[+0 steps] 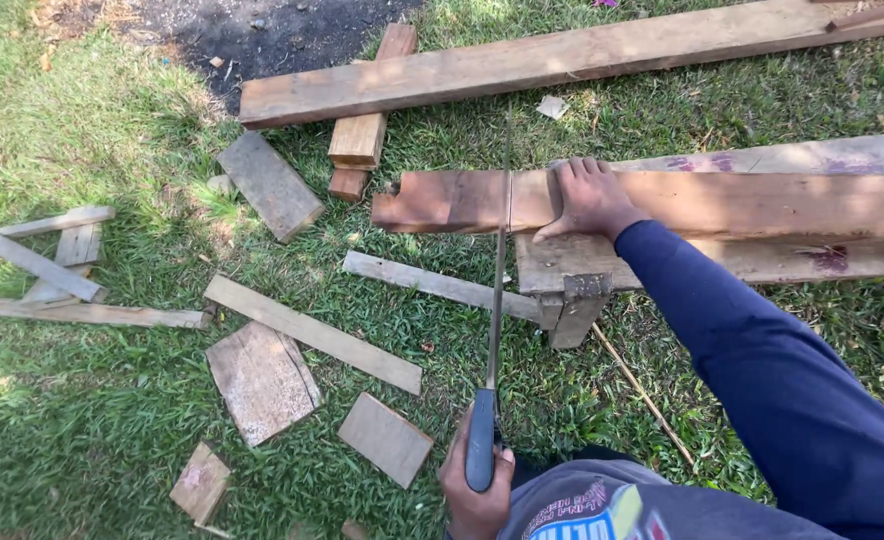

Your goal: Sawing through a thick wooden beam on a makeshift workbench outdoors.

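The person's left hand (477,487) is clenched around the dark blue handle of a handsaw (495,330), low in the view and close to the body. From that grip the blade runs straight away from the person, its long axis nearly at a right angle to the reddish plank (722,203), and it meets the plank's near edge just left of the other hand, where a thin cut line shows across the wood. The right hand (589,200) lies flat on top of the plank, fingers spread and pressing down — a hold-down, not a closed grip — with the blue sleeve (762,370) reaching across to it. So the right hand is touching the plank, while the left is well back from it, joined only by the saw.

The plank runs left to right, resting on a paler board (762,262) and a short wooden block (574,310) on the grass (112,420). Its short free end overhangs to the left of the blade. Offcuts (262,380) lie scattered about, and a long beam (562,58) lies beyond.
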